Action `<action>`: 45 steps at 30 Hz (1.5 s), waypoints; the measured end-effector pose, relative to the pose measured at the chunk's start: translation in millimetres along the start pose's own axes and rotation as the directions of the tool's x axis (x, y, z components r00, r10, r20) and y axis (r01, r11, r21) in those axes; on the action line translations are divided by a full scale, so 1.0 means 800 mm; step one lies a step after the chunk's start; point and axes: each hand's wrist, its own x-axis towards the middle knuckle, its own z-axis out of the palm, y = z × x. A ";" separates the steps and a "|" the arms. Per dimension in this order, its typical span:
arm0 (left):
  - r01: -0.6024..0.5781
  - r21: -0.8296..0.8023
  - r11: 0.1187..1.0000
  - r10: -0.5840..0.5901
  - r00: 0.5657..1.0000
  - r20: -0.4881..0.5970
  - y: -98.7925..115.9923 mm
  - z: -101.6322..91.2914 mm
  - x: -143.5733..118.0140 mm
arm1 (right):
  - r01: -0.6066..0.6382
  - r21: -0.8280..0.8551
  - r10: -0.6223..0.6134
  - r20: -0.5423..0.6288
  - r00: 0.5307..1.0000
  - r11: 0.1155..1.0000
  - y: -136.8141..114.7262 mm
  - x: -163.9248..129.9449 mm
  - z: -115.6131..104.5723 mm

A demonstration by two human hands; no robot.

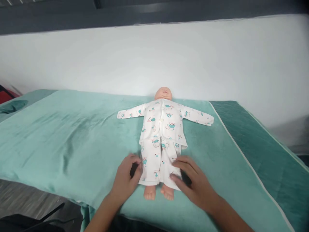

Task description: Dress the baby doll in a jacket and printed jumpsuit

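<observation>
A baby doll (163,93) lies on its back, head towards the wall, arms stretched out to both sides. It wears a white printed shirt (154,119), closed down the front, and matching white trousers (151,164). Both bare feet (149,192) stick out below the trouser hems. At the outer edge of the trouser leg on the left, my left hand (126,175) has thumb and forefinger drawn together in a pinch at the fabric. My right hand (193,180) rests over the other trouser leg, thumb and fingers apart, fingertips touching the cloth. The doll's hands are hidden in the sleeves.
A light green cloth (79,138) covers the bed-like surface, with some creases on the left. Darker green cloth (272,151) shows at the right. A white wall (154,58) rises behind. Grey floor (29,196) and a dark object (26,224) are at lower left.
</observation>
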 end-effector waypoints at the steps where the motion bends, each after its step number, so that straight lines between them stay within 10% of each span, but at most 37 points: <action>1: 0.030 0.021 0.999 -0.030 0.999 0.015 0.000 -0.002 -0.010 | -0.038 -0.003 0.038 0.003 0.999 0.999 -0.005 -0.014 0.001; 12: -0.067 0.035 0.997 0.069 0.995 -0.072 0.019 0.003 -0.041 | -0.225 -0.198 0.210 -0.091 0.973 0.954 -0.036 -0.045 0.023; 22: -0.092 -0.208 0.974 0.039 0.969 -0.246 0.033 -0.001 -0.054 | -0.032 -0.254 0.013 -0.075 0.997 0.967 -0.074 -0.048 -0.005; 31: -0.206 0.049 0.977 0.211 0.926 -0.313 0.050 0.007 -0.065 | -0.386 -0.227 0.348 -0.190 0.918 0.894 -0.046 -0.077 0.026; 37: -0.251 0.151 0.956 0.250 0.968 0.023 0.107 0.012 -0.035 | -0.322 -0.159 0.290 -0.196 0.937 0.933 -0.062 -0.056 0.021; 45: -0.174 0.275 0.946 0.148 0.982 0.114 0.131 0.032 -0.009 | -0.146 -0.180 0.101 -0.239 0.966 0.973 -0.085 -0.037 0.005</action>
